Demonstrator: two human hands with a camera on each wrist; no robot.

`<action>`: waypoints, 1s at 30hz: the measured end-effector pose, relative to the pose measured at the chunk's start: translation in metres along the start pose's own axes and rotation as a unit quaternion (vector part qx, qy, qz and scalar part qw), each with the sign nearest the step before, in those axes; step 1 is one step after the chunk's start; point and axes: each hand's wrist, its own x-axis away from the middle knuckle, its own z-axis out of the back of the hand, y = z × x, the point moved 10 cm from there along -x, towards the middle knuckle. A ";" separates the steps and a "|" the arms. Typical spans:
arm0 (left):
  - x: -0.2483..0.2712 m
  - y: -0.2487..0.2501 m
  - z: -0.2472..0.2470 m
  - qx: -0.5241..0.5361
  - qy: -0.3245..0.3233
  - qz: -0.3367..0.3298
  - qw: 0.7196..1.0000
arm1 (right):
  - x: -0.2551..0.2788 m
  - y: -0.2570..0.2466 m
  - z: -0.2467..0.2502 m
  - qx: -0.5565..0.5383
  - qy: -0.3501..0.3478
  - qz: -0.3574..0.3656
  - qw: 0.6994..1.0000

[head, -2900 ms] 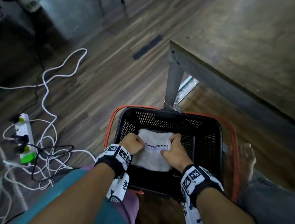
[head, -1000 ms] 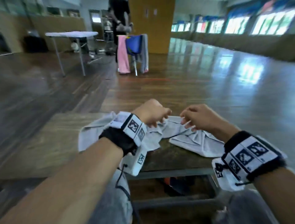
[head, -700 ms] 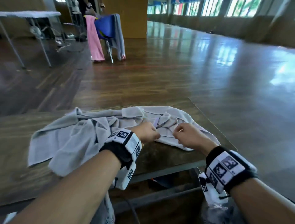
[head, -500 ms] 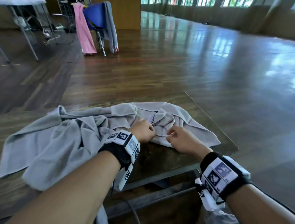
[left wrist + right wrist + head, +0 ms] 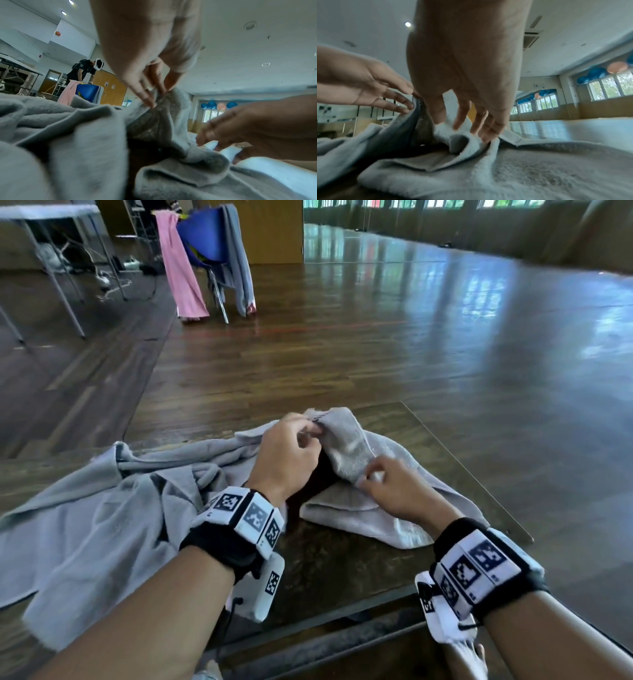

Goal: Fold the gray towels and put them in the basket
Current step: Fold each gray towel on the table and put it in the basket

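While both hands work over the table (image 5: 342, 570), head view shows the left hand (image 5: 287, 457) pinching a raised corner of the towel (image 5: 346, 446) at the table's far side, and the right hand (image 5: 394, 487) pinching a fold nearer the table's front edge. A second towel (image 5: 96, 525) lies crumpled on the table's left part. Beyond the table, a chair (image 5: 202, 244) draped with pink cloth (image 5: 178, 268).

Left wrist view: left hand (image 5: 147, 56) fingertips (image 5: 147, 100) nip the lifted towel (image 5: 164, 119) edge; right hand (image 5: 257, 128) curled on cloth. Blurry.

Right wrist view: right hand (image 5: 464, 65) fingers (image 5: 489, 129) clamp a towel (image 5: 471, 169) fold; left hand (image 5: 361, 83) grips the raised edge.
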 end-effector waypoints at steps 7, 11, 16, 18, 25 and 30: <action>0.023 0.081 -0.003 0.179 -0.122 -0.095 0.972 | 0.002 -0.024 0.021 -0.254 0.096 0.074 0.960; 0.020 0.061 0.014 0.050 -0.066 -0.094 0.992 | 0.009 -0.022 0.047 -0.429 0.141 0.056 0.891; 0.028 0.009 -0.007 -0.072 -0.148 -0.036 0.986 | 0.017 -0.022 0.057 -0.618 0.099 0.053 0.778; 0.024 0.009 0.000 -0.051 -0.112 -0.042 0.992 | 0.019 -0.013 0.058 -0.612 0.099 0.040 0.784; 0.008 0.008 0.035 0.065 0.009 -0.007 0.998 | 0.011 0.027 0.064 -0.380 0.142 -0.034 0.914; 0.005 -0.003 0.030 0.018 0.021 0.028 0.999 | 0.008 0.036 0.066 -0.335 0.150 -0.035 0.930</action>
